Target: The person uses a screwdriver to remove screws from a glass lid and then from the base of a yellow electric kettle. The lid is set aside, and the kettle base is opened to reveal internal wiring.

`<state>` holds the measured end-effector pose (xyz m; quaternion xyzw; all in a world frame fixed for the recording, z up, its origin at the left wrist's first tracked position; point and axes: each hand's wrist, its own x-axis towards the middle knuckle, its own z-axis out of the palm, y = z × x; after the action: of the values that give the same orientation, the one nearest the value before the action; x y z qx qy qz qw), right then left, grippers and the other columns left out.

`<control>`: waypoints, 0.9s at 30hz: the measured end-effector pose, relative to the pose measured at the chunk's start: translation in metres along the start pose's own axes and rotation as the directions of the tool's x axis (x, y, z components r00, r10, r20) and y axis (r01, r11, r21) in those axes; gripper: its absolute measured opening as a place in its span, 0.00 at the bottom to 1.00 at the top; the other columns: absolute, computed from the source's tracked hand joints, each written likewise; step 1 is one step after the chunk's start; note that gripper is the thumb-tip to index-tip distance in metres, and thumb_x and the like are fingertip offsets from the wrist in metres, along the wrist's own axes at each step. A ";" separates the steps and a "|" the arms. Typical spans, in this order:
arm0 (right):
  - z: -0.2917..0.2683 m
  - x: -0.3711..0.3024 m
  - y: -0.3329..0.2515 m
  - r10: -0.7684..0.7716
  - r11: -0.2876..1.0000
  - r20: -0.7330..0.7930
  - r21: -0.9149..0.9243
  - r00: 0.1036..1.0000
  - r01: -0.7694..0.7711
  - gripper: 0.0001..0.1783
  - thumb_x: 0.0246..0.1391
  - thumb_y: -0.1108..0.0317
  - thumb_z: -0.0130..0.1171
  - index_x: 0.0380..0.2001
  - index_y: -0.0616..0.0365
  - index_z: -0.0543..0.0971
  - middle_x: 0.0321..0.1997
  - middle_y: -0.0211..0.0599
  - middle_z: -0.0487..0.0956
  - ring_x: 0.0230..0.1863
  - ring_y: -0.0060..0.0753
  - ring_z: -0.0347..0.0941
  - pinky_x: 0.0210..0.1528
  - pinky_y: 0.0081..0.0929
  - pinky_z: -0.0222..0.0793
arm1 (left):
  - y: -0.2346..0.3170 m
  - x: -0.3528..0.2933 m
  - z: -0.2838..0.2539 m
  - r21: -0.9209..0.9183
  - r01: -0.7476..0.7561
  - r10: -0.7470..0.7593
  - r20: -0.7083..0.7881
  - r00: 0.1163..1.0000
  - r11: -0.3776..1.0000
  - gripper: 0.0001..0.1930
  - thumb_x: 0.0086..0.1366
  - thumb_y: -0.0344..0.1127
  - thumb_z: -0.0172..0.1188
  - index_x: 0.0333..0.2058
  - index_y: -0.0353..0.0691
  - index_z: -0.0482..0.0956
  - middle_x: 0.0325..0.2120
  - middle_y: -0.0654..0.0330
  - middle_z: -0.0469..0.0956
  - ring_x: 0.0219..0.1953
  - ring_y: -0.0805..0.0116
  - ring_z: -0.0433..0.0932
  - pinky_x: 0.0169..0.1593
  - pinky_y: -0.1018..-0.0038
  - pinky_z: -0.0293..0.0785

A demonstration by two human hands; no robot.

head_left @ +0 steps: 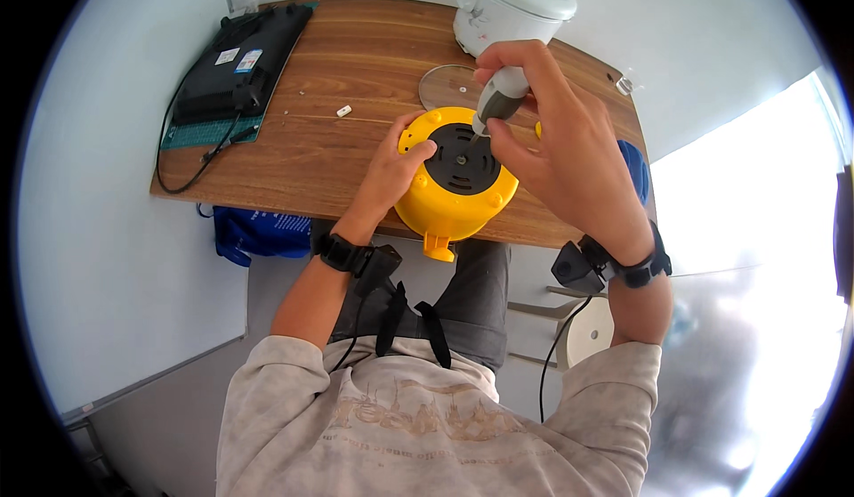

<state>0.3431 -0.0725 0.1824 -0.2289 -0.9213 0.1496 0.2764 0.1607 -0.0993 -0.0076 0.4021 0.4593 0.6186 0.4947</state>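
A yellow electric pot lies upside down at the table's front edge, its round black vented base plate facing up and a yellow handle pointing toward me. My left hand grips the pot's left side, thumb over the rim onto the black plate. In my right hand is a screwdriver with a grey and white handle, held tilted between fingers and thumb. Its shaft reaches down to the middle of the plate, where a small round recess shows. Whether the tip sits in a screw is too small to tell.
Behind the pot lies a round glass lid; a white rice cooker stands at the back. Far left, a black flat appliance with a cable rests on a green mat. A small white piece lies mid-table. A blue bag hangs below.
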 end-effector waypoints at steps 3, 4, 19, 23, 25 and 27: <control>0.007 -0.002 0.011 -0.053 0.999 -0.083 -0.003 0.995 0.053 0.23 0.54 0.74 0.64 0.52 0.52 0.72 0.43 0.43 0.79 0.38 0.48 0.79 0.43 0.38 0.75 | 0.001 0.000 0.003 -0.013 -0.014 0.014 -0.036 0.999 1.000 0.26 0.66 0.36 0.59 0.61 0.37 0.67 0.49 0.53 0.77 0.49 0.67 0.78 0.53 0.74 0.75; 0.010 -0.003 0.014 -0.086 0.996 -0.132 -0.001 0.988 0.087 0.22 0.53 0.75 0.63 0.52 0.53 0.71 0.42 0.45 0.79 0.35 0.51 0.77 0.38 0.42 0.73 | 0.002 -0.001 0.004 0.003 -0.012 0.012 -0.037 0.999 1.000 0.26 0.66 0.36 0.59 0.61 0.37 0.67 0.50 0.53 0.77 0.49 0.67 0.78 0.53 0.74 0.75; 0.002 -0.026 0.012 -0.045 0.998 -0.162 0.036 0.986 0.052 0.23 0.48 0.82 0.59 0.49 0.55 0.72 0.44 0.42 0.79 0.39 0.50 0.79 0.41 0.36 0.76 | 0.004 0.001 -0.004 0.238 -0.040 0.048 -0.027 0.998 0.971 0.29 0.67 0.41 0.61 0.63 0.37 0.67 0.53 0.50 0.76 0.54 0.61 0.77 0.58 0.71 0.74; -0.001 -0.045 0.018 0.078 0.983 -0.278 0.183 0.957 -0.027 0.22 0.48 0.83 0.59 0.47 0.55 0.73 0.44 0.39 0.81 0.44 0.40 0.81 0.48 0.32 0.78 | 0.011 -0.002 -0.005 0.598 -0.108 0.177 -0.058 0.983 0.794 0.29 0.68 0.45 0.61 0.64 0.40 0.66 0.58 0.50 0.74 0.60 0.59 0.73 0.63 0.66 0.70; -0.003 -0.053 0.022 0.161 0.958 -0.315 0.276 0.935 -0.072 0.21 0.48 0.83 0.60 0.46 0.56 0.73 0.43 0.37 0.81 0.46 0.34 0.81 0.52 0.30 0.78 | 0.018 -0.004 -0.006 0.725 -0.144 0.242 -0.032 0.970 0.673 0.28 0.69 0.47 0.60 0.63 0.42 0.67 0.59 0.51 0.73 0.63 0.58 0.71 0.66 0.64 0.68; -0.005 -0.058 0.027 0.193 0.939 -0.347 0.337 0.918 -0.070 0.20 0.49 0.83 0.60 0.46 0.56 0.73 0.44 0.36 0.82 0.47 0.31 0.81 0.55 0.30 0.78 | 0.026 -0.005 -0.006 0.782 -0.212 0.299 0.035 0.954 0.586 0.27 0.70 0.48 0.59 0.62 0.43 0.69 0.60 0.51 0.73 0.64 0.56 0.70 0.67 0.60 0.66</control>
<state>0.3977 -0.0776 0.1497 -0.2678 -0.7975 0.2679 0.4695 0.1494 -0.1075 0.0161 0.6060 0.6423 0.4431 0.1543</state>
